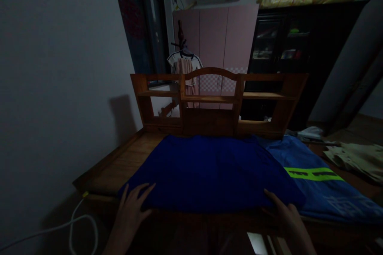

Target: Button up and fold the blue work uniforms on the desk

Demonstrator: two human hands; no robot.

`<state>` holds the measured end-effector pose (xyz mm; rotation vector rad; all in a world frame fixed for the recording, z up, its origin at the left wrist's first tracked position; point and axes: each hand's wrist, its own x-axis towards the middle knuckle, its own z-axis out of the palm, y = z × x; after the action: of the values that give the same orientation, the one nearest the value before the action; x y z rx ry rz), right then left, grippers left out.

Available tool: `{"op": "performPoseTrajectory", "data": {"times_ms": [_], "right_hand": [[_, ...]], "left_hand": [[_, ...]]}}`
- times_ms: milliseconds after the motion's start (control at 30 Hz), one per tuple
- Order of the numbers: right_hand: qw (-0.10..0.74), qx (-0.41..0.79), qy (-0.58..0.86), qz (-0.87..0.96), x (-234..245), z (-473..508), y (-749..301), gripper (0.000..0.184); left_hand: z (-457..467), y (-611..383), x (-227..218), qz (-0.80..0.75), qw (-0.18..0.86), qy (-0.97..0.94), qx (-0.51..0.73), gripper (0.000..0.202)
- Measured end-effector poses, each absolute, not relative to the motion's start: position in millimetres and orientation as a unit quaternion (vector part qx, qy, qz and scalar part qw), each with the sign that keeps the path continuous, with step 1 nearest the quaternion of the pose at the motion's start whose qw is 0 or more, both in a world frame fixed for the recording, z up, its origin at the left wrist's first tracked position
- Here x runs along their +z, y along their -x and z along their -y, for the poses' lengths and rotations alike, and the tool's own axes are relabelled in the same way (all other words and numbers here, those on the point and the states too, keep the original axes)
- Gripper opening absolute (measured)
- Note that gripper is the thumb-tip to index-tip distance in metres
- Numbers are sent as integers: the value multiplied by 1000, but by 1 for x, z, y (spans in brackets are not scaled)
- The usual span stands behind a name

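Observation:
A dark blue cloth (206,171), apparently a garment, lies spread out on the wooden desktop (134,153). At its near left corner is my left hand (133,205), fingers spread over the fabric and thumb pointing right along the edge. My right hand (284,211) is at the near right edge, one finger stretched out on the cloth; its other fingers are partly hidden in the dark. Neither hand visibly grips the fabric. To the right, a lighter blue cloth (323,197) with a bright yellow-green strip and pale lettering lies beside the dark one.
A wooden shelf rack (209,99) rises along the back of the desktop. A white cable (80,218) loops at the lower left beside the wall. Beige cloth (357,161) lies at the far right. Behind stand a pink wardrobe (213,40) and a dark cabinet (317,44).

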<state>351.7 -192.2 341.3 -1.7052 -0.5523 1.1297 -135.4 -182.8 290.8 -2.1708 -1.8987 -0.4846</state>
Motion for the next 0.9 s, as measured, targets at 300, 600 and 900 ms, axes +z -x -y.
{"op": "performPoseTrajectory", "data": {"times_ms": [300,600,900], "right_hand": [[531,329,703,340,355,188,-356,57],[547,289,696,364,408,152,-360,48],[601,381,560,424,453,95,-353,30]], "left_hand": [[188,154,301,584,28,787,-198,54],[172,166,336,579,-59,781,-226,47],[91,151,432,639,101,714,-267,37]]}}
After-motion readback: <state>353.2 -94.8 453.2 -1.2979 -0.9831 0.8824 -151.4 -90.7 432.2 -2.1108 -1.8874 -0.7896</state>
